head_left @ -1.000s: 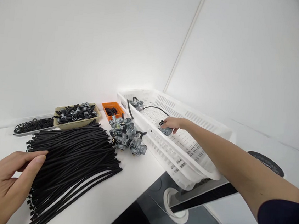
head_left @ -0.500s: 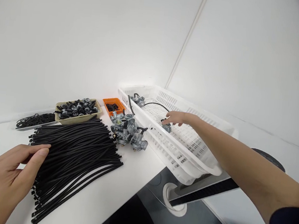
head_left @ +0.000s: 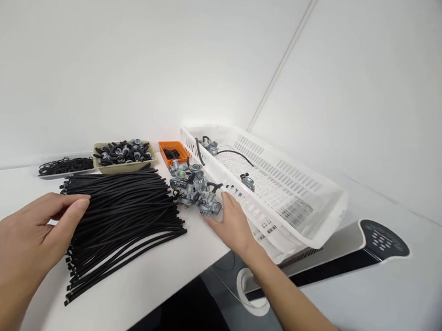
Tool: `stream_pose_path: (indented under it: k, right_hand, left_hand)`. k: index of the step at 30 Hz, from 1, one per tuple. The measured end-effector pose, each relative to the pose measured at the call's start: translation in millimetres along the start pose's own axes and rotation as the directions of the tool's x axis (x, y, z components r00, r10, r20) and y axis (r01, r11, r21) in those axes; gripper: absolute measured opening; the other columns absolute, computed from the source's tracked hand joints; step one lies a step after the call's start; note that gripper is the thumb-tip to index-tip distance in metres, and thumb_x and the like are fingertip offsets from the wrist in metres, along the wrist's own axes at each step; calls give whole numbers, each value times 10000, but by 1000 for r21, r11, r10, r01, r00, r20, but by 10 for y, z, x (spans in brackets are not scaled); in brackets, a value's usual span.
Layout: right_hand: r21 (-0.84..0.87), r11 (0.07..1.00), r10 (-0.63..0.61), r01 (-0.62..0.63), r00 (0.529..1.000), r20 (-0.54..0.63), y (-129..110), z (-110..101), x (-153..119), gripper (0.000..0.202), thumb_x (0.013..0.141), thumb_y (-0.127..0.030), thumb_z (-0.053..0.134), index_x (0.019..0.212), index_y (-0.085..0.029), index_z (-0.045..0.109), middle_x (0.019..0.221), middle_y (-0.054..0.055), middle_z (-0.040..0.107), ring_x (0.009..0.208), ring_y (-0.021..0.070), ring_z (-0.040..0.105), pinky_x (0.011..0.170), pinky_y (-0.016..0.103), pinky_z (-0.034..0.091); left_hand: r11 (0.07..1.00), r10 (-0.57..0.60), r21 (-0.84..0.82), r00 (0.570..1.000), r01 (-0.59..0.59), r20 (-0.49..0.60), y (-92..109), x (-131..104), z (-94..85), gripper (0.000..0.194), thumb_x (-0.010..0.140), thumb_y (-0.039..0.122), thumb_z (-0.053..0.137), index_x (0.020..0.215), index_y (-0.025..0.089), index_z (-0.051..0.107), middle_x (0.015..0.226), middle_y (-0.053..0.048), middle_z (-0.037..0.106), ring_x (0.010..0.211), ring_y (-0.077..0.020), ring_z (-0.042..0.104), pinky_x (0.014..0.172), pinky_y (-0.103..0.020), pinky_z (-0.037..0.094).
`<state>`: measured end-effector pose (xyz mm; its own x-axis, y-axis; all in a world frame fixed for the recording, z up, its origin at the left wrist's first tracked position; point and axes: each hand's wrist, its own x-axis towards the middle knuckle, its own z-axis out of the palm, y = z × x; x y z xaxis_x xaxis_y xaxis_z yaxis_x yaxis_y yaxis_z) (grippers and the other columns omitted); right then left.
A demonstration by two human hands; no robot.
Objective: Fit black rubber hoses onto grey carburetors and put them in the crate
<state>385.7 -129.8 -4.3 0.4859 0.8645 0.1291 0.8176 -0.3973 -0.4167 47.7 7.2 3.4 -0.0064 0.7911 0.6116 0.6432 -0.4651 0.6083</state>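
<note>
My right hand (head_left: pixel 234 227) is at the near carburetor (head_left: pixel 209 205) of a small cluster on the white table. Its thumb and fingers are apart at that carburetor's right side; whether they touch it is unclear. More metal carburetors (head_left: pixel 189 186) with black fittings sit just behind. On the left, my left hand (head_left: pixel 42 228) hovers by a wide bundle of black rubber hoses (head_left: pixel 125 213), thumb and forefinger pinched together. Anything between those fingertips is too small to make out. Inside the white plastic basket (head_left: pixel 278 221) lies one carburetor (head_left: pixel 247 182); another carburetor (head_left: pixel 209 145) there has a long black hose.
Behind the hoses stand a beige tray (head_left: pixel 123 167) of black-and-silver parts, a clear tray (head_left: pixel 42 172) of thin black cords and an orange basket (head_left: pixel 182 162) with small black pieces. A tower-like appliance (head_left: pixel 382 243) leans into view beyond the table's right edge.
My right hand has come out of the white basket, leaving a carburetor there, and moved to the carburetors on the table. My left hand keeps its pinch; the view has shifted slightly.
</note>
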Motion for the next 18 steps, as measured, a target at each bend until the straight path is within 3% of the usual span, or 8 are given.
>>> stream_pose_path:
  k: [4, 7, 11, 15, 18]
  right_hand:
    - [112, 989, 107, -98, 992, -71, 14, 284, 244, 824, 828, -426, 793, 1532, -139, 476, 1546, 202, 609, 1454, 382, 565, 1191, 486, 459]
    - [137, 980, 154, -142, 984, -84, 15, 340, 333, 744, 787, -504, 822, 1403, -187, 550, 1361, 159, 726, 1257, 372, 693, 1021, 461, 545]
    - [158, 978, 152, -135, 983, -100, 17, 379, 388, 552, 729, -499, 842, 1165, -230, 635, 1110, 92, 782, 1060, 346, 740, 879, 414, 552]
    - [194, 975, 131, -103, 982, -136, -25, 334, 252, 532, 727, -434, 817, 1181, -220, 640, 1153, 101, 773, 1095, 336, 724, 942, 435, 559]
    - [281, 959, 90, -47, 986, -143, -84, 91, -61, 666, 688, -467, 848, 1266, -214, 635, 1243, 123, 752, 1172, 368, 707, 997, 487, 570]
  left_hand:
    - [999, 10, 30, 997, -12, 75, -92, 46, -26, 331, 904, 565, 612, 875, 292, 797, 866, 52, 762, 646, -123, 601, 681, -294, 447]
    - [1000, 23, 15, 998, -23, 58, -109, 46, -27, 336, 927, 560, 598, 875, 289, 791, 876, 51, 754, 620, -111, 567, 687, -294, 435]
    - [1000, 25, 1, 997, -25, 71, -110, 58, -30, 353, 925, 571, 583, 870, 292, 792, 889, 45, 767, 663, -124, 603, 689, -293, 446]
    - [999, -16, 34, 992, 12, 124, -87, 73, -58, 359, 895, 598, 598, 882, 300, 798, 912, 40, 790, 736, -157, 670, 699, -303, 478]
    - [998, -58, 36, 993, 55, 107, -33, 33, -59, 344, 908, 582, 603, 947, 305, 803, 994, 46, 808, 705, -156, 666, 707, -318, 501]
